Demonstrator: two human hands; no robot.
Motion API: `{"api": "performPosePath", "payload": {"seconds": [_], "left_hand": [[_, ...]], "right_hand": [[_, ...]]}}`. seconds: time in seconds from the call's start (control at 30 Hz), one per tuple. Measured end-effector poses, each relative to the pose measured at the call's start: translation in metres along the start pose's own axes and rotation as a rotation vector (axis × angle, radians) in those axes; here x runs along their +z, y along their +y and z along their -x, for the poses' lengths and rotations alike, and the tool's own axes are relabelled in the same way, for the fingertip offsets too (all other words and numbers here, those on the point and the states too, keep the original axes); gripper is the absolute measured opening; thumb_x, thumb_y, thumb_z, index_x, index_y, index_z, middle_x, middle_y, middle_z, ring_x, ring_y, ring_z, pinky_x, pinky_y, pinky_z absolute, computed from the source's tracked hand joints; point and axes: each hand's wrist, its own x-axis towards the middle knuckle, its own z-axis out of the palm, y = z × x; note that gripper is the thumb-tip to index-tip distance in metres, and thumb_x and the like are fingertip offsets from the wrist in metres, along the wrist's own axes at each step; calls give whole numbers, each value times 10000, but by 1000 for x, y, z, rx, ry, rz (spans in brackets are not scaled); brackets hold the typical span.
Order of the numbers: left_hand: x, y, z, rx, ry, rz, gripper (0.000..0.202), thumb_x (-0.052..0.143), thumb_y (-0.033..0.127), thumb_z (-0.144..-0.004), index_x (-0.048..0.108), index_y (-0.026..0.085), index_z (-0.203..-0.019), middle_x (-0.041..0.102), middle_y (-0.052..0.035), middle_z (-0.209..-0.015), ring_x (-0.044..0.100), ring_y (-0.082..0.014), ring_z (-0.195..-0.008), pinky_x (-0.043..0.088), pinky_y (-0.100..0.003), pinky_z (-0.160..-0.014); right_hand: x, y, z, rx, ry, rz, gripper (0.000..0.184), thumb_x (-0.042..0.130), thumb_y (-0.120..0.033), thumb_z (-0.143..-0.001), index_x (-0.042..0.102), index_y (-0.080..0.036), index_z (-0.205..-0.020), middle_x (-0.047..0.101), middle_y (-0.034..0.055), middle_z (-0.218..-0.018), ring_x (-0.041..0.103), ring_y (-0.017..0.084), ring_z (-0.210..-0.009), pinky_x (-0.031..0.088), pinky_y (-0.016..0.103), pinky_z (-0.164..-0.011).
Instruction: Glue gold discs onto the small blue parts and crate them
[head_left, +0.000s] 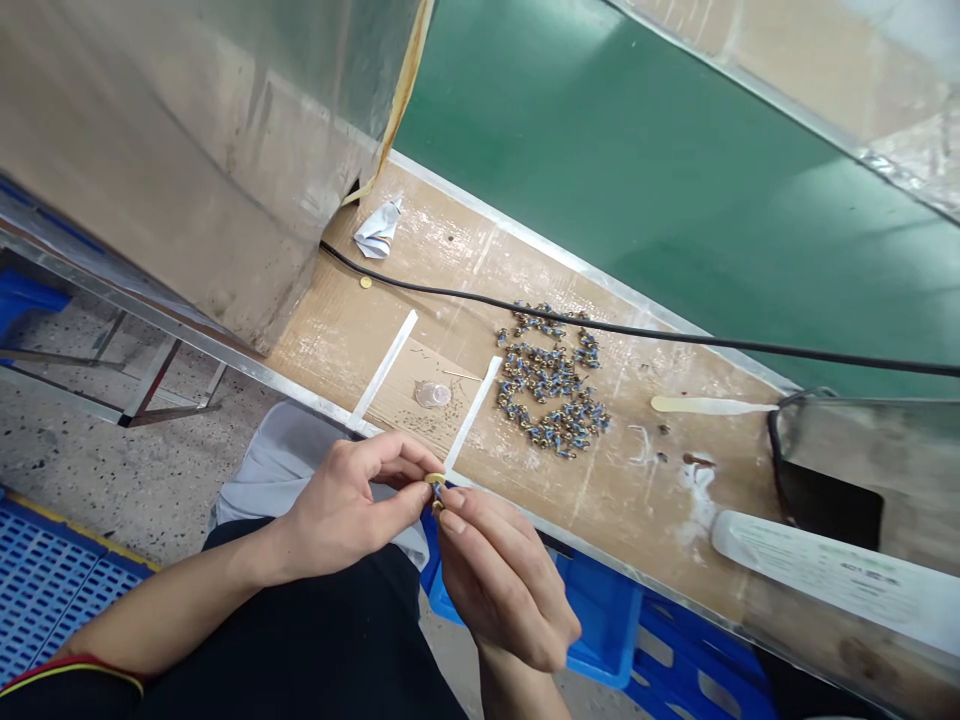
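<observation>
A small blue-and-gold part [438, 493] is sitting by the worktop's [626, 490] near edge, the left hand [346, 502] and right hand [506, 570] both pinching it, probably for steadiness; similar parts [541, 372] are lying clustered beyond, seemingly for easy reach.

A workshop: worn bench [626, 480], many small parts [551, 380], blue bin [604, 610]

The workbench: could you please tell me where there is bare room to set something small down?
Bare room lies between the left white tape strip and the grey panel, and between the blue-and-gold pieces and the pale strip. It is crowded across those pieces and, between the two tape strips, around the clear round piece.
</observation>
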Motion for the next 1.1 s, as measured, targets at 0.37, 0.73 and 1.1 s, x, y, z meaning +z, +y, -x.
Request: {"api": "performPosePath", "payload": {"seconds": [0.37,0.73,1.1], "left_hand": [[0,-7,-5,-68,36,160,72,822,197,-950,812,138,-991,866,-63,-942,817,-159,-838,650,-237,-804],[-1,-10,-4,-17,7,22,80,776,124,-970,830,172,-1003,854,-21,-931,811,-155,-857,649,-249,-836],[-1,-7,-4,19,-10,-77,82,753,130,-993,805,177,-949,831,-10,-879,784,-141,-821,608,-226,-776]], "right_hand": [[-2,1,-6,274,28,-186,461,803,-84,-1015,774,-272,-1435,855,94,-1231,847,273,-1005,753,455,-793],[4,-4,-13,618,0,-371,402,834,-16,-953,842,-317,-1219,851,22,-1056,809,212,-968,680,344,-841],[-2,-11,-21,831,-15,-465,215,845,-114,-989,847,-301,-1096,824,17,-1021,785,184,-952,662,283,-829]]}}
